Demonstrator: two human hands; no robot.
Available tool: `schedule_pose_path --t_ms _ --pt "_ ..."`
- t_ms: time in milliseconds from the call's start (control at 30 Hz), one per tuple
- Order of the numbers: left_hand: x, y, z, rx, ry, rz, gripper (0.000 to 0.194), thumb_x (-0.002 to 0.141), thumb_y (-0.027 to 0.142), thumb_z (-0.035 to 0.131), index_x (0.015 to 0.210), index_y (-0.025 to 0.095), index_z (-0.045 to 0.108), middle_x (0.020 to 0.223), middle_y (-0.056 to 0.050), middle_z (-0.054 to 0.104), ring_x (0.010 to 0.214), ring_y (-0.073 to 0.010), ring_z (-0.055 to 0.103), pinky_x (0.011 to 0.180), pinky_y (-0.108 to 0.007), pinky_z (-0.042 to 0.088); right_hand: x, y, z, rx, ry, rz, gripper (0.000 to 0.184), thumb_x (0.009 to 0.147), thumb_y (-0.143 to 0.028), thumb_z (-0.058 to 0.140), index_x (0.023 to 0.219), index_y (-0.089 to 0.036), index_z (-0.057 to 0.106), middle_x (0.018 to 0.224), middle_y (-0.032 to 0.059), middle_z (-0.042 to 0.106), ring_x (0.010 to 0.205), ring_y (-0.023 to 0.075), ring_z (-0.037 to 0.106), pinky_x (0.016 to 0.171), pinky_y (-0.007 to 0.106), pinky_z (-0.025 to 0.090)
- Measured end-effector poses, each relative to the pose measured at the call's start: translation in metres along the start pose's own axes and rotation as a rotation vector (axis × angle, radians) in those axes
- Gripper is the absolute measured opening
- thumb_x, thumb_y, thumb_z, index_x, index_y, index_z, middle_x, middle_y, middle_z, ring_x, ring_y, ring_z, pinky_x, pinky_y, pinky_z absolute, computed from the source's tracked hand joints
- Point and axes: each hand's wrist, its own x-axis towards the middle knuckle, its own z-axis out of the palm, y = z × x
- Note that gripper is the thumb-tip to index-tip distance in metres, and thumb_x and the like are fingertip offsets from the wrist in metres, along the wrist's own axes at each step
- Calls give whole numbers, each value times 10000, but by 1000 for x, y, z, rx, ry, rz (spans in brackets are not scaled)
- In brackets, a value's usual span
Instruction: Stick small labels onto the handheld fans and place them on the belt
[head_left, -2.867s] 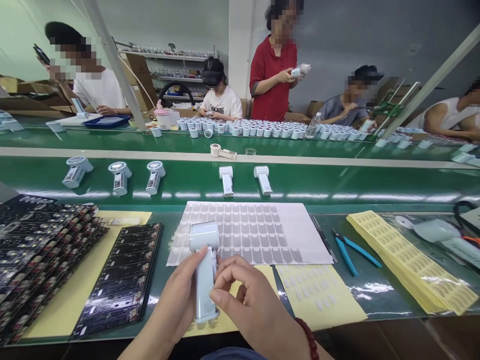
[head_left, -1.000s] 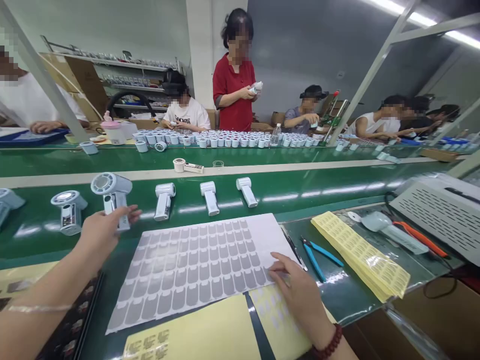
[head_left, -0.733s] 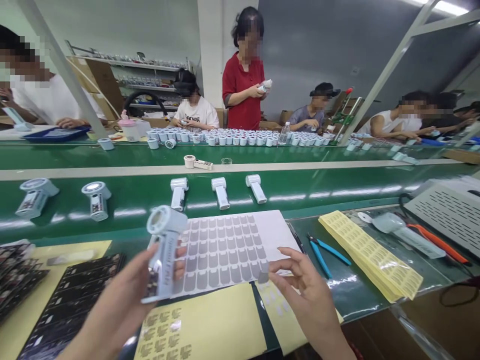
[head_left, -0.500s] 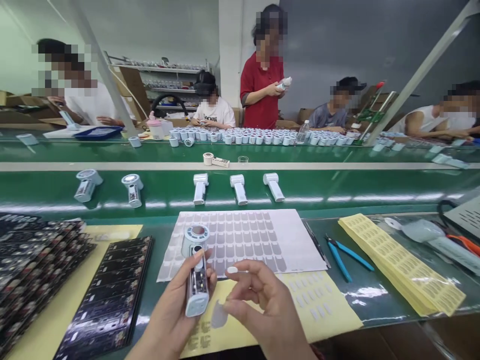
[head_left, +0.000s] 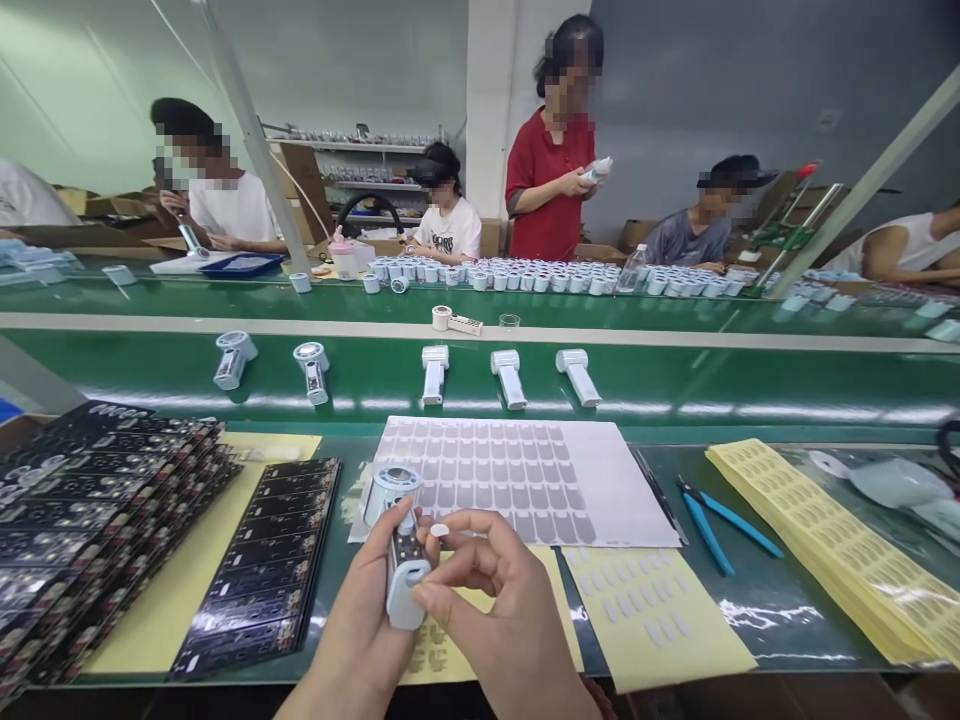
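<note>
My left hand (head_left: 367, 590) is wrapped round the handle of a light-blue handheld fan (head_left: 407, 598), its round head (head_left: 397, 482) pointing away from me. Through the handle's front a dark circuit board shows. My right hand (head_left: 495, 590) is closed at the handle's bottom end, thumb and a finger pinched against it; whether anything thin is between them I cannot tell. A small white oval sticker (head_left: 439, 530) rests at its index fingertip. Beneath both hands lie a sheet of grey stickers (head_left: 480, 470) and a yellow backing sheet (head_left: 559, 610).
Black circuit-board panels (head_left: 255, 560) are stacked at left. Blue-handled cutters (head_left: 709, 530), tweezers (head_left: 660, 495) and yellow sticker sheets (head_left: 825, 550) lie to the right. Several fans stand along the green conveyor belt (head_left: 375, 380). Co-workers, one standing in red (head_left: 555, 180), are across the line.
My right hand has moved left, from beside the fan to its bottom end, the white oval sticker still at its fingertip. The grey film piece below it no longer shows. The view has turned left.
</note>
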Motion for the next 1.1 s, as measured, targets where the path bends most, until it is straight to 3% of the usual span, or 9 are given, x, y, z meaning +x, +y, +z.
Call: schedule_pose_path --t_ms 267,433,500,567,667,800,900,1000,1100 --pt "8 1 -5 0 -52 -22 85 916 146 569 835 149 540 653 3 567 454 -65 569 442 -146 505 3 3 3 -43 16 -19 344 675 -170 724 1002 -234 638 704 -30 741 824 226 729 825 339 573" --pt "5 -2 -5 -20 -54 -28 142 913 149 574 783 178 524 599 15 540 458 -66 570 468 -145 519 -2 11 5 -135 32 -141 367 727 -158 708 1073 -256 634 738 -37 729 867 207 723 897 336 557" --pt "0 -4 -4 -25 -32 -18 182 917 158 571 752 200 508 582 20 534 457 -69 569 462 -149 527 -3 16 6 -229 71 -255 457 737 -180 734 1167 -276 614 839 -17 728 947 224 710 904 353 557" --pt "-7 -5 -2 -24 6 -55 156 935 159 540 784 193 529 602 11 548 455 -63 566 452 -143 527 -2 20 4 -288 109 -313 664 674 -212 813 1279 -301 554 1060 24 692 1056 260 678 852 351 575" --pt "-14 -1 0 -26 21 -139 130 960 160 491 863 136 572 662 -21 575 442 -50 563 438 -132 521 3 23 -3 -146 96 -192 797 687 -311 829 1381 -311 438 1263 69 555 1114 280 657 683 288 591" --pt "-8 8 -8 68 7 -109 157 950 149 503 843 96 604 658 -27 573 418 -58 550 435 -162 540 6 31 -22 -78 71 -90 508 911 -450 615 1358 -283 444 1245 85 558 1048 245 677 669 278 573" --pt "5 12 -24 240 -32 50 109 891 73 563 812 81 638 680 -58 618 491 -106 614 513 -219 592 2 43 -33 -221 31 -62 286 908 -427 611 1129 -245 612 1195 92 625 997 238 666 655 279 547" --pt "16 11 -41 393 22 178 73 811 0 630 795 57 673 752 -116 695 634 -186 712 637 -269 625 -4 57 -34 -332 2 -25 127 871 -331 625 840 -215 668 1136 76 657 778 186 666 518 252 475" --pt "20 7 -53 468 47 210 91 767 -13 671 802 68 697 796 -147 737 753 -248 749 712 -293 626 -6 68 -28 -485 -31 -68 86 840 -221 621 771 -215 671 1053 64 671 850 209 677 645 284 518"
